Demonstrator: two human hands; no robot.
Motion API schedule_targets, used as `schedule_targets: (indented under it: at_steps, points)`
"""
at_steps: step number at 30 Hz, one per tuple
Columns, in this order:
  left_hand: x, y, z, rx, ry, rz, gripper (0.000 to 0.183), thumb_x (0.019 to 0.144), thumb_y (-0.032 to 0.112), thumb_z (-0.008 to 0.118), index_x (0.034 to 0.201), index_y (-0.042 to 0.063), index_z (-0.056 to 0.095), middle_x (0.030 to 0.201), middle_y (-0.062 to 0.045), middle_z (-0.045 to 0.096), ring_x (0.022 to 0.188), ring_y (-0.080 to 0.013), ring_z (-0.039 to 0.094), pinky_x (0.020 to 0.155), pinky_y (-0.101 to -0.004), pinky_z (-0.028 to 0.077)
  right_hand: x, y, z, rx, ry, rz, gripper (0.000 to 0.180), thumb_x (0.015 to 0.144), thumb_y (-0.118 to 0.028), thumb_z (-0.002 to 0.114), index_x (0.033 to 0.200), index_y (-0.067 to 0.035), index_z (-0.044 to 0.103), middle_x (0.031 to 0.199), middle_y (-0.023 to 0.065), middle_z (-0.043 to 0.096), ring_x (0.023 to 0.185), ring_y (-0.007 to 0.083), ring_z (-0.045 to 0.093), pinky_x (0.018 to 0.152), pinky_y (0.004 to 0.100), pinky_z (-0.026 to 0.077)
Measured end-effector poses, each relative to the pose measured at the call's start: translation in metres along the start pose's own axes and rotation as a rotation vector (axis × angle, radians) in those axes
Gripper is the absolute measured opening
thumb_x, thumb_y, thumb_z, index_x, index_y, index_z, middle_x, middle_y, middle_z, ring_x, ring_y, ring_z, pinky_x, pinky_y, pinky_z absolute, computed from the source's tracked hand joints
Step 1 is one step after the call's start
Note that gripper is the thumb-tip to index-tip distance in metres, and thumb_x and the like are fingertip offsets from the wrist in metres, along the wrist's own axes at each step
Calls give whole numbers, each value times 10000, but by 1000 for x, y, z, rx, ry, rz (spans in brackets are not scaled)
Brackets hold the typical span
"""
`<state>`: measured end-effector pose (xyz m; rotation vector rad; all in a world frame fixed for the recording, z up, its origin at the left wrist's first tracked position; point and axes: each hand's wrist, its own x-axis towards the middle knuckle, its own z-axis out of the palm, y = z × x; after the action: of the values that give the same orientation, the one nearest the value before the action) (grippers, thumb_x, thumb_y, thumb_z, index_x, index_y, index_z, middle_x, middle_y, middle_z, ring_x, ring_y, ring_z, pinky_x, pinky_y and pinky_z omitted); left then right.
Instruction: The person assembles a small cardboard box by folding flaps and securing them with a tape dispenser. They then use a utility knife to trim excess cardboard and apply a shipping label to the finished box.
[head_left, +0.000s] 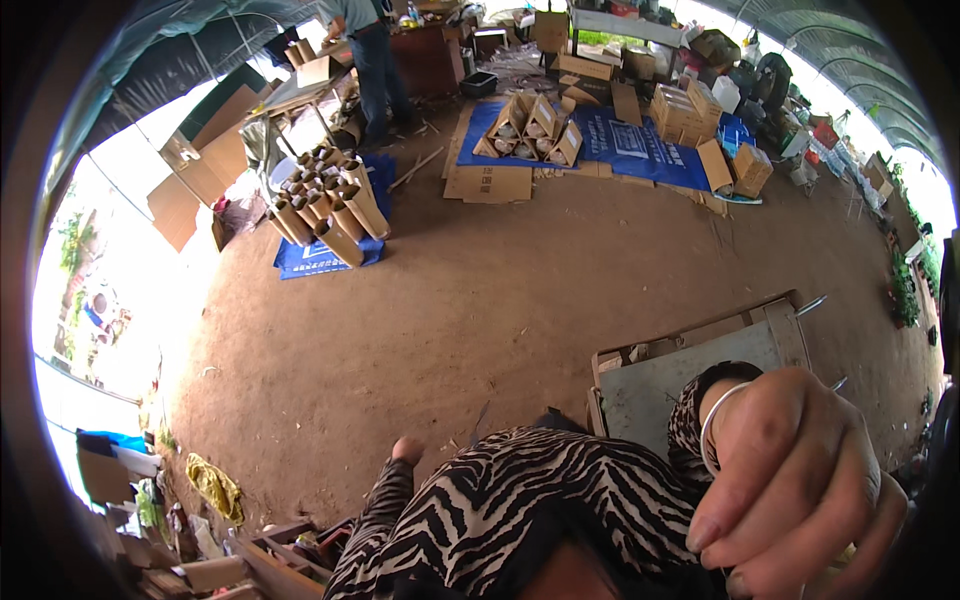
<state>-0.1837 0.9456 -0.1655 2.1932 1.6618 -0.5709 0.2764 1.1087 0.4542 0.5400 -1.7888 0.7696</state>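
Observation:
My left hand (409, 450) hangs low beside the zebra-striped sleeve, over the dirt floor (450, 322). It is small in view, and its fingers cannot be made out. Close to the camera at the lower right is my right hand (795, 480), fingers curled, with a silver bangle (709, 427) at the wrist. Whether something lies between its fingertips cannot be told. Below and behind that wrist stands a low table with a grey top (697, 375).
Cardboard tubes (330, 199) stand on a blue sheet (300, 262). Triangular cardboard boxes (532, 131) are stacked on another blue sheet (637, 150). A person (367, 67) stands at a table at the back left. A wooden drawer unit (277, 570) is at the lower left.

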Motion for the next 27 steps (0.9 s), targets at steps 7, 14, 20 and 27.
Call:
schedule_targets:
  at_steps: [7,14,20,27]
  points:
    - [219,-24,-271,-803,127,-94,398,988,328,590,1282,66,644,1164,-143,721,1054,-268,692,912,-365,537,-13,178,-126,93,250,138,162,881,-57,668,752,-88,574,752,-46,605,601,91,582,651,277,595]
    - [260,-142,-252,-1026,-20,-556,448,908,381,625,1220,64,680,1028,-141,744,975,-268,714,877,-373,541,2,350,-248,127,230,81,198,911,-79,659,740,-101,562,733,-41,582,574,71,560,671,283,602]
    - [228,-181,-195,-1087,-113,-781,342,908,366,606,975,54,731,910,-190,717,879,-264,713,790,-396,544,11,503,-282,191,592,90,272,872,-10,645,677,-110,485,691,-56,557,552,71,558,653,260,596]
    - [390,-288,-226,-1039,-213,-605,366,950,385,596,1069,63,726,979,-147,735,868,-251,715,766,-386,558,41,693,-321,158,453,179,311,869,-12,650,649,-119,457,669,-57,543,549,74,559,644,264,598]
